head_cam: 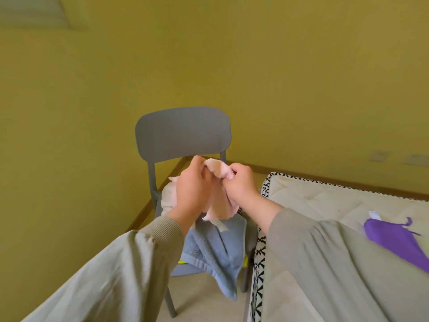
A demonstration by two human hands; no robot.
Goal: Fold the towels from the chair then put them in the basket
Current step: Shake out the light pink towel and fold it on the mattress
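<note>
Just below the centre of the frame, both hands hold a pink towel (pixel 222 206) up in front of a grey chair (pixel 183 133). The left hand (pixel 189 191) has its fingers curled round the towel's upper edge, its back to the camera. The right hand (pixel 241 184) pinches the same edge just beside it, with a bunched fold of cloth arching between the two hands. The rest of the towel hangs crumpled below and behind the hands, and a hemmed corner dangles above the chair seat. Both arms wear loose beige sleeves (pixel 116 263) that come in from the lower corners of the frame.

A blue towel (pixel 216 252) lies on the seat below the pink one, unfolded, with one corner hanging over the seat's front edge. A bit of yellow (pixel 245 261) shows at its right edge; what it is cannot be told.

The chair stands against a yellow wall (pixel 92 89). Touching or just beside its right side is a cream mattress (pixel 325 201) with a black-and-white patterned border, filling the lower right. A purple cloth (pixel 392 235) lies on it near the right edge of the frame.
</note>
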